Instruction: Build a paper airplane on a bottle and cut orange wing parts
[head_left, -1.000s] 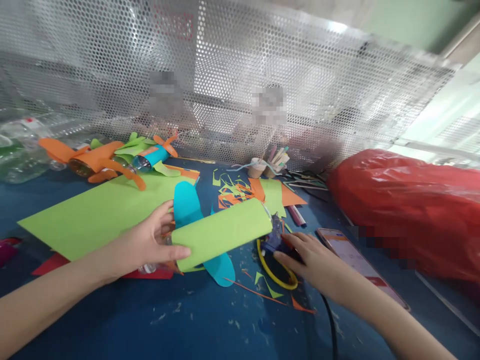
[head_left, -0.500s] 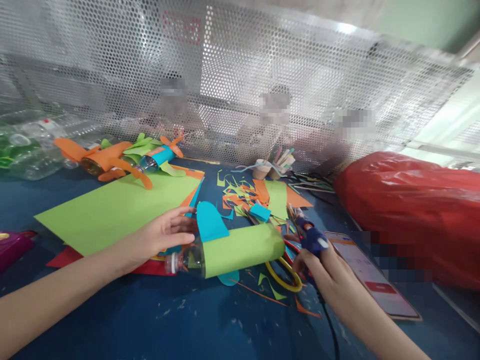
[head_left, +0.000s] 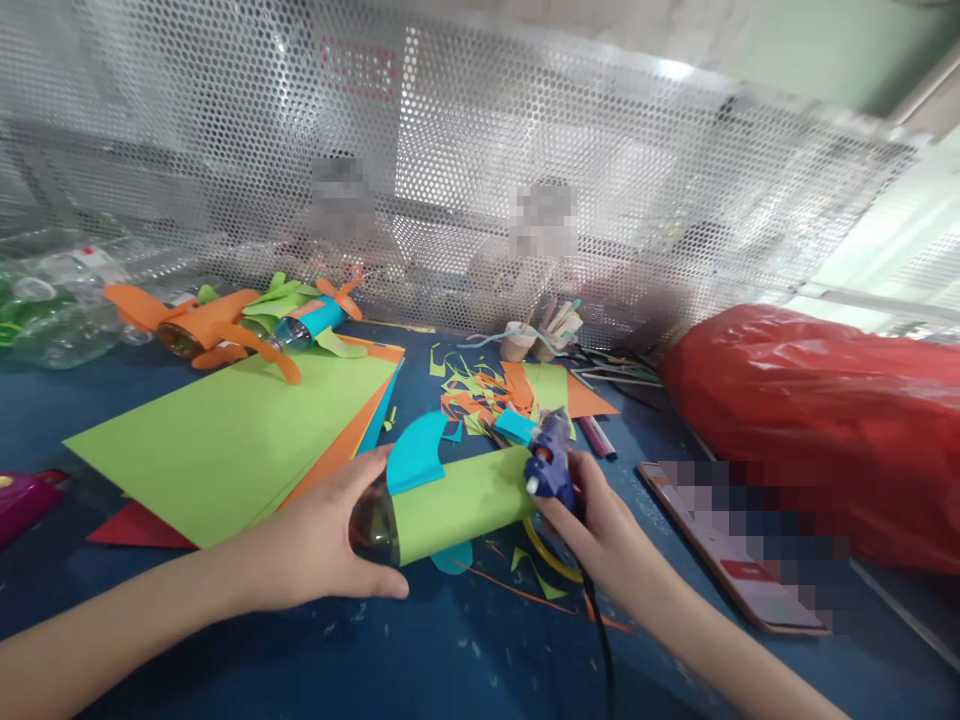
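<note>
A plastic bottle wrapped in light green paper lies on its side in front of me. My left hand is closed around its neck end, thumb on the near side. From the wrap rises a blue paper fin, and another blue paper piece shows beneath the bottle. In my right hand is a dark blue glue gun, held over the bottle's far right end with its cord hanging down. Yellow-handled scissors lie partly hidden under the bottle and right hand.
Coloured paper sheets lie to the left, with finished-looking bottle planes behind. Paper scraps and cups of pens stand further back. At right are a phone and a big red bag. People sit behind a perforated metal screen.
My left hand has moved from beside the bottle's neck to grip it. My right hand has lifted the glue gun and brought it left, over the bottle's end.
</note>
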